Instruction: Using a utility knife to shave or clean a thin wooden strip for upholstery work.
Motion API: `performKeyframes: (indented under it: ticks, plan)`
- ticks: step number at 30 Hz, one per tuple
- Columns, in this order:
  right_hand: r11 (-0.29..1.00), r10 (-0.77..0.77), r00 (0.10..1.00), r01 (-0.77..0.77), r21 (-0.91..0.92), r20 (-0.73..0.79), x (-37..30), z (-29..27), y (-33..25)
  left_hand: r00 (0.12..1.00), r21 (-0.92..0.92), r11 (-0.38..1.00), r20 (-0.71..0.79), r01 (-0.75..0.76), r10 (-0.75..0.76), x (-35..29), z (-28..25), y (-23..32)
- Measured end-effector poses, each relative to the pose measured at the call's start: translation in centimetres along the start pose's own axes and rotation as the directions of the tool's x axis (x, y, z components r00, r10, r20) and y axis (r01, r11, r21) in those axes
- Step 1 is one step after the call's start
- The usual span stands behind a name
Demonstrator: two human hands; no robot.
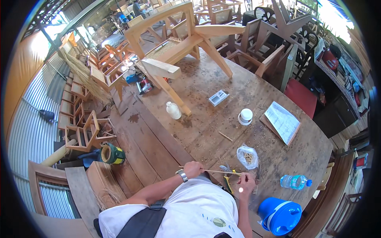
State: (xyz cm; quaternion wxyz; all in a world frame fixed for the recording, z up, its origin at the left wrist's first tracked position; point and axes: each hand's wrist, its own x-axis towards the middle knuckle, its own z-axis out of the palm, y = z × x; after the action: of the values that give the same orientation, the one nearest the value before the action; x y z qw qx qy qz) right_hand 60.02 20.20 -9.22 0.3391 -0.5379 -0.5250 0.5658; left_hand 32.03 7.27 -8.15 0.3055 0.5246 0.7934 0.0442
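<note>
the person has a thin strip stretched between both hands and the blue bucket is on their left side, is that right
Not quite: the blue bucket is on the person's right side, nearer the right hand than the left hand, as the head view shows. The thin strip is indeed stretched between both hands.

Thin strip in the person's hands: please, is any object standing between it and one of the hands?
Nothing visible is. The left hand and the right hand both grip the thin strip directly. Yellow-handled pliers appear beneath its stretched part, but separate neither hand from it.
</note>
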Motion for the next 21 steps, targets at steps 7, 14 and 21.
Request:
performKeyframes:
  ticks: [7,14,21]
  plan:
    - [0.987,0.073,0.997,-0.071,0.142,-0.009,2.2,-4.0,0.7,0.911,-0.570,0.819,0.370,0.067,0.183,-0.8,-2.1,-3.3]
    - [0.993,-0.088,0.996,0.088,-0.084,0.005,-0.4,-1.1,-1.1,0.994,0.114,0.987,0.002,0.110,-0.111,-0.5,1.7,-3.6]
    - [0.994,0.020,1.000,-0.021,0.103,0.009,1.9,-4.8,0.9,0.913,-0.698,0.682,0.392,0.217,0.111,-2.8,-0.7,-5.7]
